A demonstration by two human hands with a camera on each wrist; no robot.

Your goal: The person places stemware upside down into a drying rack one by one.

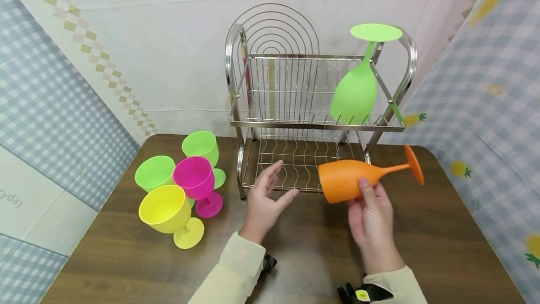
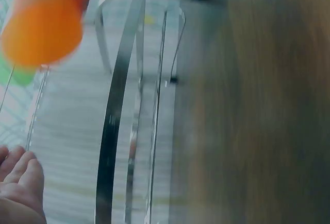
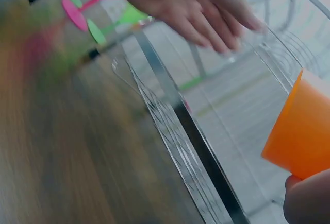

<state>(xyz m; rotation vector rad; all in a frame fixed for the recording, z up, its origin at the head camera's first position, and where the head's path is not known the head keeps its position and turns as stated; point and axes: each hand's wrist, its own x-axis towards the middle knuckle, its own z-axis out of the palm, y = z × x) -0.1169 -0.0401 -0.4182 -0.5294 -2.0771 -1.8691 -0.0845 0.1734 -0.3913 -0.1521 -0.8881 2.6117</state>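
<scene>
My right hand (image 1: 373, 222) grips an orange goblet (image 1: 343, 181) by its bowl, in front of the rack's right side. The goblet lies sideways, its mouth to the left and its foot to the right. To its left my left hand (image 1: 266, 203) is raised with fingers spread and nothing in it. Behind both hands stands a two-tier metal dish rack (image 1: 316, 126). A green goblet (image 1: 356, 90) rests upside down and tilted at the right of its upper tier. In the right wrist view, the orange goblet (image 3: 304, 131) shows only in part.
Left of the rack, several goblets stand upright on the wooden table (image 1: 114, 257): a yellow goblet (image 1: 166, 210), a magenta goblet (image 1: 196, 177), a front green goblet (image 1: 153, 172) and a rear green goblet (image 1: 202, 147). Checked cloth (image 1: 476, 83) hangs at the right.
</scene>
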